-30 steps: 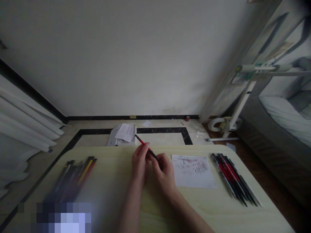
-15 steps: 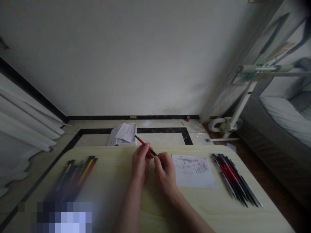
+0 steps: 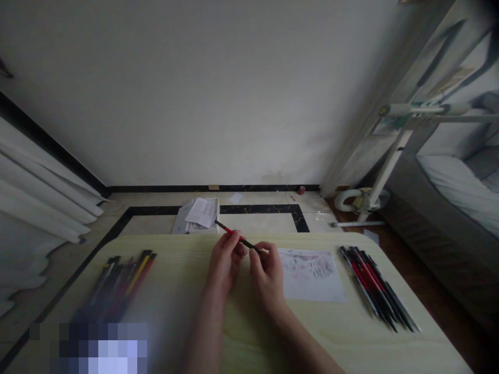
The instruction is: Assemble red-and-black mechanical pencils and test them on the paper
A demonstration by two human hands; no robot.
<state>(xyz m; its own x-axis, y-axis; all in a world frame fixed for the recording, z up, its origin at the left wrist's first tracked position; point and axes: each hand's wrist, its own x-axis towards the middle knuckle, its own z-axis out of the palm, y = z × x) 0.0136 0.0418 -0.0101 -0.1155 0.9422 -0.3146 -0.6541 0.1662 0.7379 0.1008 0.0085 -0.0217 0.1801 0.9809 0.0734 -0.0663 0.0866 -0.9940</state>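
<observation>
A slim red-and-black pen (image 3: 227, 228) slants between my hands above the table's far half, its far-left end higher. My left hand (image 3: 223, 264) pinches its red barrel between thumb and fingers. At the lower black end, the thumb and fingers of my right hand (image 3: 268, 275) are closed, covering the tip. Just right of that hand lies a white sheet of paper (image 3: 316, 288) with dark and reddish scribbles. A row of black, red and grey pens (image 3: 374, 285) lies on the right. More pens (image 3: 127, 280), some yellow and red, lie on the left, partly hazy.
The light wooden table (image 3: 249, 337) has rounded far corners. Beyond it, papers in a box (image 3: 200, 214) and a small red can (image 3: 301, 190) are on the tiled floor. White exercise equipment (image 3: 390, 166) and a grey sofa (image 3: 440, 228) stand right; a white curtain (image 3: 39, 197) hangs left.
My right hand has shifted slightly right, and more of the pen's black section shows between my hands. The pen's raised end has dropped a little. The pens on the table have not moved.
</observation>
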